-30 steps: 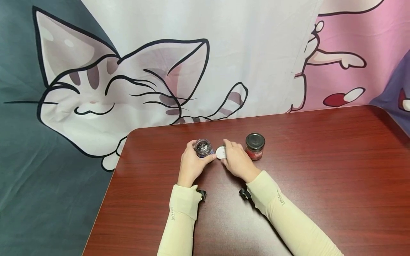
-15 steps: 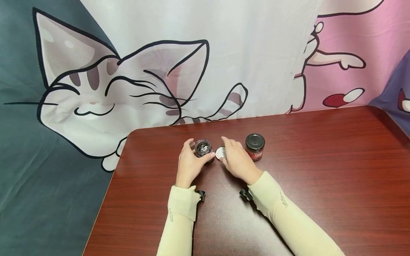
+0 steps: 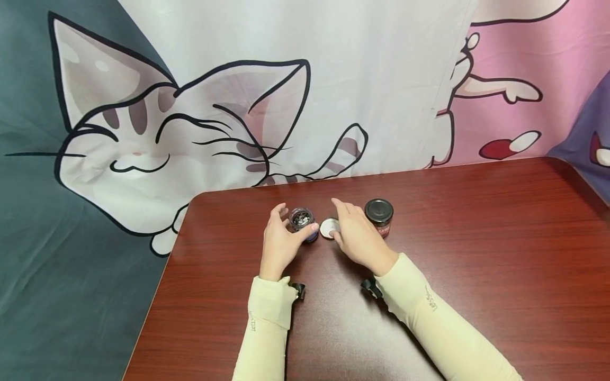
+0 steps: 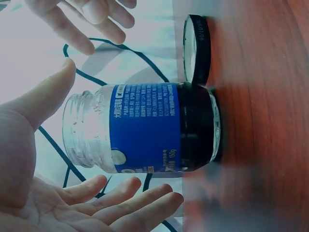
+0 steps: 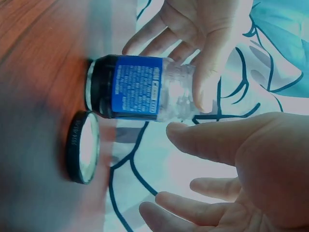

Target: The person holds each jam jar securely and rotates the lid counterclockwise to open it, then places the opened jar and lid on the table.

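Note:
A small glass jar with a blue label [image 4: 145, 128] stands uncapped on the table, dark contents in its lower part. My left hand [image 3: 280, 244] is spread around it; in the left wrist view its thumb and fingers lie apart from the glass. Beside the jar lies its round lid [image 3: 328, 228], white inside up, with a black rim [image 5: 75, 145]. Over the lid's right side hovers my right hand [image 3: 361, 237], fingers loosely extended and nothing between them. Right next to that hand is a second jar [image 3: 379, 212] with a black lid and a reddish label.
The brown wooden table [image 3: 476, 254] carries these things near its far edge. Behind it hangs a curtain [image 3: 391, 79] printed with cartoon cats. Both forearms, in pale sleeves [image 3: 271, 323] with black wrist straps, reach in from the front.
My left fingers have loosened away from the jar. My right hand has come off the lid and shifted slightly right, exposing more of the lid on the table.

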The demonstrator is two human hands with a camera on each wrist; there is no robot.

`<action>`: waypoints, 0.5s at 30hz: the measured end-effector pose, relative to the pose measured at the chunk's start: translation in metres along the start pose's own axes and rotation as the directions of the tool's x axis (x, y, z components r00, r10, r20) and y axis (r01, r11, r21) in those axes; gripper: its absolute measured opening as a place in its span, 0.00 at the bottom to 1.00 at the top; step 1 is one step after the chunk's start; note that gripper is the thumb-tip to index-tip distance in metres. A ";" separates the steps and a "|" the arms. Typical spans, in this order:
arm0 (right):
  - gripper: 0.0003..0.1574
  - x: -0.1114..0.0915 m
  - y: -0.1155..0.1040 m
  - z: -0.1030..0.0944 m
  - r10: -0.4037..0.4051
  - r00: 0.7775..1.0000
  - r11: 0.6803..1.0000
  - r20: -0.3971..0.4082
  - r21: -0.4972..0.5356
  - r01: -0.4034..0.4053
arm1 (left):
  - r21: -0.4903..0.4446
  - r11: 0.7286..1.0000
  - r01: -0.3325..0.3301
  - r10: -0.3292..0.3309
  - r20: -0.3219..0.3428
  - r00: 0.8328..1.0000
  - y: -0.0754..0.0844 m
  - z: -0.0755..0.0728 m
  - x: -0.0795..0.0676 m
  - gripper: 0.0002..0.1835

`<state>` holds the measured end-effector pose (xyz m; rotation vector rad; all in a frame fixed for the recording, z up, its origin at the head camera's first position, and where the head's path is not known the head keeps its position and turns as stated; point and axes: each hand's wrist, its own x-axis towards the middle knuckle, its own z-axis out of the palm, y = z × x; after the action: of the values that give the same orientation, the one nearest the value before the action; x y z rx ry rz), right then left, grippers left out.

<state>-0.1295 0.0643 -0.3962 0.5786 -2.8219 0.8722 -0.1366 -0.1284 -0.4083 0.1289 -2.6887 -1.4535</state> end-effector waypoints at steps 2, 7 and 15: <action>0.45 -0.001 0.000 -0.003 -0.009 1.000 1.000 -0.006 0.001 0.009 | -0.004 1.000 -0.003 0.003 -0.001 1.000 0.001 -0.001 -0.001 0.52; 0.45 -0.003 0.000 -0.008 -0.032 0.999 0.999 -0.025 0.004 0.032 | -0.004 1.000 -0.013 0.013 0.001 1.000 0.004 -0.003 -0.002 0.52; 0.45 -0.007 -0.001 -0.017 -0.054 0.997 0.998 -0.053 0.007 0.055 | -0.006 1.000 -0.013 0.013 -0.012 1.000 0.008 -0.007 -0.004 0.51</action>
<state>-0.1224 0.0751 -0.3828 0.6207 -2.7429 0.8773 -0.1325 -0.1295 -0.3981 0.1192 -2.6704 -1.4521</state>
